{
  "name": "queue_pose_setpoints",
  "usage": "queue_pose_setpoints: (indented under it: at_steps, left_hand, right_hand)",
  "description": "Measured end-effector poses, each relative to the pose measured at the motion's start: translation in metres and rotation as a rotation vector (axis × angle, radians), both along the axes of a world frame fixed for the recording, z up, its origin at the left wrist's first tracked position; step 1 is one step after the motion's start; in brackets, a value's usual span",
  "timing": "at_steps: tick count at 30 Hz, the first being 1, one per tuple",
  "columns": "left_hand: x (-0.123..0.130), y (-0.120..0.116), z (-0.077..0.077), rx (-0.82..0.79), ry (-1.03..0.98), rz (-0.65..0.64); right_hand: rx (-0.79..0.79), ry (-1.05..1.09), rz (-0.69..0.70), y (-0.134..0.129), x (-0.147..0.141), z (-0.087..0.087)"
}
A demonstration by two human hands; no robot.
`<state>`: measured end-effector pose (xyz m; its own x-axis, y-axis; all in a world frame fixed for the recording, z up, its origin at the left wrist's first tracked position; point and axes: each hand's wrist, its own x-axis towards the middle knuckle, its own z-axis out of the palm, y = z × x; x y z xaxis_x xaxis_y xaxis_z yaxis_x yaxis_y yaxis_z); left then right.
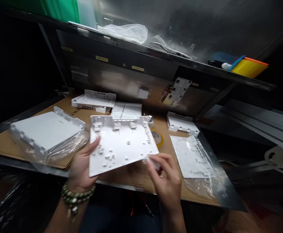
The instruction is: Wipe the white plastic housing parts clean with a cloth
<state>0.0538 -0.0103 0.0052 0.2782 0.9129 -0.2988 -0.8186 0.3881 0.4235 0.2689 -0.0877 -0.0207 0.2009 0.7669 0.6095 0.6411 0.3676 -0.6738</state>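
Observation:
My left hand (pixel 81 168), with a beaded bracelet at the wrist, grips the left edge of a white plastic panel (pixel 122 145), its thumb on the inner face. The panel is tilted up above the cardboard, showing small clips and posts inside and a raised wall along its far edge. My right hand (pixel 165 173) is at the panel's lower right corner, thumb and fingers pinched together. Whatever lies between those fingers is too blurred to make out. Behind the panel a roll of yellowish tape (pixel 157 138) lies partly hidden.
White housings in clear plastic (pixel 46 129) lie on the left cardboard (pixel 0 144). More white parts stand at the back (pixel 95 98) and right (pixel 182 123), above a bagged panel (pixel 192 157). A metal shelf edge (pixel 165 51) crosses above, holding plastic bags and a yellow container (pixel 249 67).

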Motion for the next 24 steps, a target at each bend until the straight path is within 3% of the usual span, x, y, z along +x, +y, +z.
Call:
queue_pose_setpoints:
  at_steps: [3,7,12,15,18,20,22,24]
  left_hand:
    - [-0.022,0.003,-0.011,0.037,-0.055,0.041]
    - [-0.034,0.002,-0.024,0.015,-0.095,0.096]
    - [-0.038,0.002,-0.031,0.003,-0.12,0.084]
    - [-0.048,0.004,-0.041,0.028,-0.162,0.047]
    - [-0.072,0.007,-0.063,-0.006,-0.17,-0.041]
    - [-0.093,0.009,-0.082,-0.106,-0.146,-0.179]
    - [-0.111,0.008,-0.101,-0.204,-0.121,-0.358]
    - [-0.121,0.004,-0.116,-0.193,-0.138,-0.432]
  right_hand:
    - [0.06,0.051,-0.198,0.0,0.033,-0.005]
    - [-0.019,0.02,-0.067,0.0,0.041,-0.012]
    - [-0.036,0.044,-0.121,-0.001,0.039,-0.017]
    - [-0.046,0.02,0.007,-0.003,0.042,-0.022]
    - [-0.114,-0.043,-0.03,0.001,0.05,-0.026]
    - [-0.122,-0.027,-0.104,0.005,0.054,-0.023]
    - [-0.048,0.033,-0.15,0.009,0.054,-0.014]
    - [0.062,0.093,-0.158,0.012,0.049,-0.003]
